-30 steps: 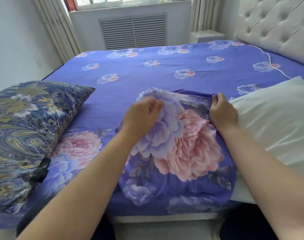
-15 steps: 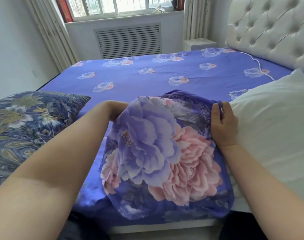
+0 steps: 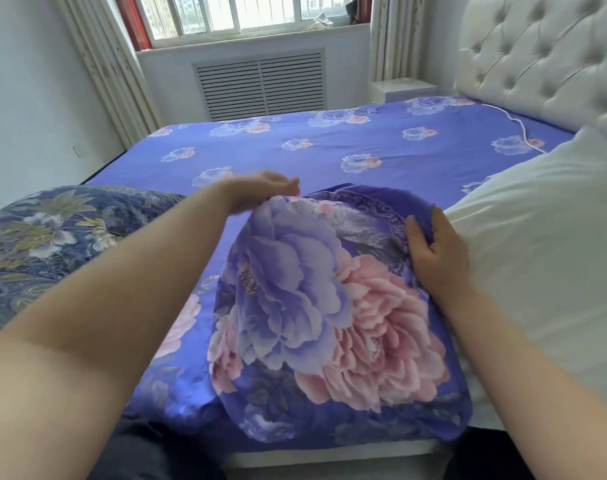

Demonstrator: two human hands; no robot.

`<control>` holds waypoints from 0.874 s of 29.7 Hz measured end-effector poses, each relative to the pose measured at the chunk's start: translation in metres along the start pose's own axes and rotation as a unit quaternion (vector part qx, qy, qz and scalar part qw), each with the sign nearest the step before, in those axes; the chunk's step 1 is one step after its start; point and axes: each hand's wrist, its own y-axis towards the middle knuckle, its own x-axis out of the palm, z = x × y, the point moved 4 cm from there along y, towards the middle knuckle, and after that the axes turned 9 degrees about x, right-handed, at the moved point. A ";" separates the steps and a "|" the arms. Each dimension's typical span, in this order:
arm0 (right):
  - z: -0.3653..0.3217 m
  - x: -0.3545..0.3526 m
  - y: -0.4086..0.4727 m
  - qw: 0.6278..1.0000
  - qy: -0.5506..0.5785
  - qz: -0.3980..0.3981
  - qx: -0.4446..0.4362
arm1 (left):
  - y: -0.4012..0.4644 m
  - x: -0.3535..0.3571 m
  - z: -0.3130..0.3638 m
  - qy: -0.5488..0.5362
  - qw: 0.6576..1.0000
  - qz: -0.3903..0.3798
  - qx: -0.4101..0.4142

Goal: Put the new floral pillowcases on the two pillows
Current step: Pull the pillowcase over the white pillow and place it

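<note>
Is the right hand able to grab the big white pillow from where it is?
Probably yes. The right hand grips the floral pillowcase right beside the white pillow, with nothing between them. It would have to let go of the pillowcase first.

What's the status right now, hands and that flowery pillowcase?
Left hand blurred at the floral pillowcase's far edge, grip unclear. Right hand grips its right corner. Pillowcase raised off the bed. Bare white pillow alongside, uncovered. Nothing blocking.
</note>
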 end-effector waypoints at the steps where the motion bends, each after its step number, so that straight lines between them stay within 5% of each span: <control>1: 0.001 -0.002 -0.002 1.000 0.002 0.006 -0.004 | -0.007 0.013 -0.012 -0.042 0.995 -0.070 -0.055; 4: 0.002 -0.006 -0.004 1.000 -0.004 0.007 -0.008 | -0.013 0.022 -0.024 -0.064 0.988 -0.127 -0.061; 8: -0.001 -0.004 -0.001 0.999 -0.033 0.005 -0.028 | -0.002 0.000 0.001 0.089 0.992 0.043 0.074; 11: -0.018 0.007 -0.010 0.980 -0.118 -0.007 -0.159 | 0.011 -0.025 0.019 0.407 0.890 0.178 0.100; 15: -0.026 0.025 -0.027 0.953 -0.199 -0.038 -0.225 | 0.013 -0.028 0.041 0.557 0.812 0.164 0.061; 19: -0.019 0.021 -0.017 0.963 -0.254 -0.062 -0.060 | 0.018 -0.002 0.066 0.576 0.807 0.133 0.007; 23: -0.012 0.024 0.023 0.979 -0.032 -0.148 0.139 | 0.016 0.048 0.054 0.626 0.760 0.156 0.074; 26: -0.011 0.024 0.052 0.937 0.190 -0.164 0.245 | 0.007 0.061 0.037 0.587 0.770 0.194 0.157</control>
